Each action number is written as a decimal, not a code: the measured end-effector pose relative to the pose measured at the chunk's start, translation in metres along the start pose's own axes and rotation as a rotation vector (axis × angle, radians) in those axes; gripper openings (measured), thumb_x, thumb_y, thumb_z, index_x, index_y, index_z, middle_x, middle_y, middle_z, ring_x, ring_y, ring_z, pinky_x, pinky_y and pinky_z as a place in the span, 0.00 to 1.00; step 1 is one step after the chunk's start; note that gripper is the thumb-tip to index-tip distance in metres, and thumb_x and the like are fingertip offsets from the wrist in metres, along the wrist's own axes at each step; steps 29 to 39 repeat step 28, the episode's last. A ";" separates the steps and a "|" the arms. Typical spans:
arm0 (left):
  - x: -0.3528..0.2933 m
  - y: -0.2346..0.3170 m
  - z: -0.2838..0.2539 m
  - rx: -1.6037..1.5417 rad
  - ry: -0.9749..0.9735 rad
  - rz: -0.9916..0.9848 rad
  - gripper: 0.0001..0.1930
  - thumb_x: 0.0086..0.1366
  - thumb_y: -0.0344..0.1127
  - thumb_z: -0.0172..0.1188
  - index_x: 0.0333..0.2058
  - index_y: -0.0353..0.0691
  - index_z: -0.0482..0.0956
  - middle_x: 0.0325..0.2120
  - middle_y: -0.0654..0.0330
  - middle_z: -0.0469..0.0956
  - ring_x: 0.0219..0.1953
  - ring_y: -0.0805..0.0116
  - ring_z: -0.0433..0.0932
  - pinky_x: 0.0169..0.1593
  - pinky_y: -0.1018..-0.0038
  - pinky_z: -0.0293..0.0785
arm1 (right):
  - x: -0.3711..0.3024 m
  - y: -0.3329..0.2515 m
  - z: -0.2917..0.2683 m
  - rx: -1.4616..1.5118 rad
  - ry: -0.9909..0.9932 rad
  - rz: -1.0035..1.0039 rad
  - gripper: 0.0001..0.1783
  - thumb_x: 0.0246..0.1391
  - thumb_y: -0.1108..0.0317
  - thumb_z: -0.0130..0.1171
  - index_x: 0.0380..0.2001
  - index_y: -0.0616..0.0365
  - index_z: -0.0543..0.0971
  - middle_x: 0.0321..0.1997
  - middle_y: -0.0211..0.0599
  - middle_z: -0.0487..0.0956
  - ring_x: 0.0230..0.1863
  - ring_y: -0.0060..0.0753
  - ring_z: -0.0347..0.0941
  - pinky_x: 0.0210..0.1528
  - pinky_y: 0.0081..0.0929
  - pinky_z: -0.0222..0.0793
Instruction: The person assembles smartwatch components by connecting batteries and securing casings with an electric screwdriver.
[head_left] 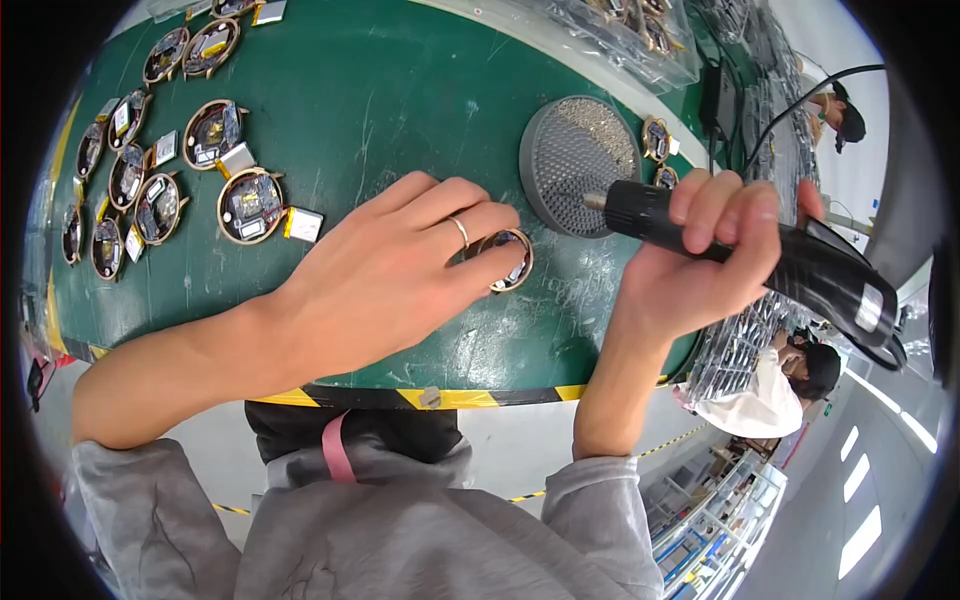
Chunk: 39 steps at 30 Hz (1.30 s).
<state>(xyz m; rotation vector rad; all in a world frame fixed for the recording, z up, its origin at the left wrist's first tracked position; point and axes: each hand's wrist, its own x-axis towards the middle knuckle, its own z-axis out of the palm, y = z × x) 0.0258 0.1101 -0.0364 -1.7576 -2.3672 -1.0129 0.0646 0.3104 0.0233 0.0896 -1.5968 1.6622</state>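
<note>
My left hand [410, 255] rests on the green table with its fingers closed around a round watch case [515, 262], whose gold rim and inner parts show past the fingertips. In my right hand [715, 245] is a black electric screwdriver [810, 270], gripped around its body and tilted with its metal nose toward the left. That nose reaches over the edge of a round grey screw tray [545, 165]. Small screws [600, 135] lie heaped at the tray's far right side, and its dimpled surface shows elsewhere. The bit's very tip is too small to make out.
Several open watch cases [250, 205] with small silver batteries [302, 224] lie across the table's left side. Two more cases [656, 140] sit right of the tray. Clear plastic bags [640, 45] line the far edge. A black cable [800, 100] hangs at right, where other people [770, 390] sit.
</note>
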 end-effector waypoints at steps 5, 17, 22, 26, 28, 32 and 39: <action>0.001 -0.001 -0.010 -0.277 0.045 -0.096 0.23 0.51 0.32 0.69 0.48 0.43 0.77 0.49 0.61 0.75 0.48 0.60 0.73 0.49 0.66 0.70 | 0.001 0.003 0.002 0.014 0.022 0.010 0.19 0.62 0.74 0.49 0.56 0.53 0.65 0.23 0.23 0.62 0.19 0.17 0.56 0.24 0.22 0.57; 0.007 -0.007 -0.010 -0.671 0.195 -0.423 0.12 0.61 0.21 0.61 0.43 0.37 0.77 0.40 0.59 0.76 0.31 0.70 0.74 0.35 0.74 0.71 | 0.001 -0.005 0.001 0.190 -0.002 0.052 0.15 0.63 0.73 0.49 0.53 0.54 0.69 0.23 0.22 0.62 0.20 0.15 0.56 0.26 0.20 0.57; 0.008 -0.007 -0.005 -0.662 0.177 -0.399 0.10 0.58 0.22 0.66 0.39 0.39 0.78 0.40 0.61 0.73 0.30 0.72 0.73 0.32 0.75 0.70 | -0.004 -0.017 0.007 0.290 -0.106 0.085 0.13 0.64 0.74 0.47 0.51 0.58 0.71 0.22 0.22 0.61 0.19 0.13 0.55 0.25 0.19 0.57; 0.005 -0.008 -0.006 -0.647 0.189 -0.352 0.09 0.56 0.23 0.68 0.35 0.38 0.79 0.40 0.62 0.73 0.33 0.71 0.74 0.35 0.73 0.72 | -0.009 -0.018 0.011 0.305 -0.137 0.117 0.13 0.64 0.74 0.47 0.51 0.59 0.71 0.22 0.22 0.61 0.18 0.12 0.56 0.25 0.18 0.57; 0.004 -0.010 -0.005 -0.628 0.168 -0.332 0.10 0.56 0.24 0.69 0.35 0.39 0.79 0.40 0.60 0.73 0.36 0.70 0.75 0.37 0.73 0.73 | -0.011 -0.017 0.012 0.304 -0.144 0.123 0.14 0.64 0.73 0.47 0.52 0.59 0.71 0.22 0.22 0.62 0.18 0.13 0.56 0.25 0.19 0.57; 0.004 -0.010 -0.005 -0.628 0.168 -0.332 0.10 0.56 0.24 0.69 0.35 0.39 0.79 0.40 0.60 0.73 0.36 0.70 0.75 0.37 0.73 0.73 | -0.011 -0.017 0.012 0.304 -0.144 0.123 0.14 0.64 0.73 0.47 0.52 0.59 0.71 0.22 0.22 0.62 0.18 0.13 0.56 0.25 0.19 0.57; 0.004 -0.010 -0.005 -0.628 0.168 -0.332 0.10 0.56 0.24 0.69 0.35 0.39 0.79 0.40 0.60 0.73 0.36 0.70 0.75 0.37 0.73 0.73 | -0.011 -0.017 0.012 0.304 -0.144 0.123 0.14 0.64 0.73 0.47 0.52 0.59 0.71 0.22 0.22 0.62 0.18 0.13 0.56 0.25 0.19 0.57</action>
